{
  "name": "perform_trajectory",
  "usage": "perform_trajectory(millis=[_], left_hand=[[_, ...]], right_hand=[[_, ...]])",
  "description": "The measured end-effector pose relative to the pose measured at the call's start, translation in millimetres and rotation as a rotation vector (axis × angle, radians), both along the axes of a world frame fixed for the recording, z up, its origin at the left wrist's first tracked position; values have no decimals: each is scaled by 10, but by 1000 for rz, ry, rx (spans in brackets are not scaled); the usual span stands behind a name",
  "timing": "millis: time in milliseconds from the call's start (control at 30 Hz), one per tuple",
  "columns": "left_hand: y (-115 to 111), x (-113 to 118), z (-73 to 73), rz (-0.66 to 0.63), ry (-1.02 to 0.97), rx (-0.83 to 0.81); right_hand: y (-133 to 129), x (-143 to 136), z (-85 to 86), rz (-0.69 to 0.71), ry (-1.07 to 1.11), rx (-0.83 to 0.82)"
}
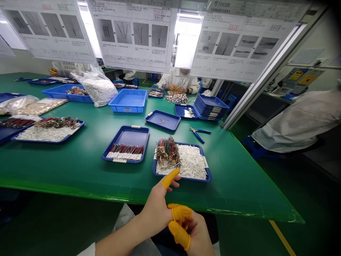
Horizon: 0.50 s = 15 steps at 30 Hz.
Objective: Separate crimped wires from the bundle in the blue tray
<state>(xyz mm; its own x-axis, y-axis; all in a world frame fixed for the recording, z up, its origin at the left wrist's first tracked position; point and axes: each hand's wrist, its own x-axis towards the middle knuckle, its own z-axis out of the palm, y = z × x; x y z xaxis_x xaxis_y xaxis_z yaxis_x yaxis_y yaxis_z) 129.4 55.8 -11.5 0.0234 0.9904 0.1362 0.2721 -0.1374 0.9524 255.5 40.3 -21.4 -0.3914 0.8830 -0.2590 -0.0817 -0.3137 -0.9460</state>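
Observation:
My left hand (156,201) is above the table's front edge, a yellow finger cot on its index finger. Its fingers point toward the near tray (208,175) and hold nothing visible. My right hand (190,229), with yellow cots on thumb and index finger, is curled closed against the thumb side of my left hand; what lies between its fingers is hidden. That tray holds white sleeves (193,161), with a bundle of red, green and black wires (168,151) on top. Left of it, a blue tray (129,135) contains a row of wires with white ends.
Blue-handled pliers (198,134) lie behind the near tray. Further back are a shallow tray (170,124), stacked trays (211,105), a blue bin (128,99) and a bag of white pieces (98,87). A co-worker (178,83) sits opposite. Instruction sheets (133,53) hang overhead.

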Motion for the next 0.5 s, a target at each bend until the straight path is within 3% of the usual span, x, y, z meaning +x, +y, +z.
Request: perform_trajectory(millis=[67,200,333,500], left_hand=[[6,5,-23,30,-8,14],[19,21,-54,55,-36,36],[22,11,-42,14,1,114],[19,-15,-2,-69,38,137]], right_hand=[[30,45,-116,53,69,-44],[62,76,-246,-4,96,-90],[39,21,-145,61,60,-19],[1,-31,-26,-50,81,-11]])
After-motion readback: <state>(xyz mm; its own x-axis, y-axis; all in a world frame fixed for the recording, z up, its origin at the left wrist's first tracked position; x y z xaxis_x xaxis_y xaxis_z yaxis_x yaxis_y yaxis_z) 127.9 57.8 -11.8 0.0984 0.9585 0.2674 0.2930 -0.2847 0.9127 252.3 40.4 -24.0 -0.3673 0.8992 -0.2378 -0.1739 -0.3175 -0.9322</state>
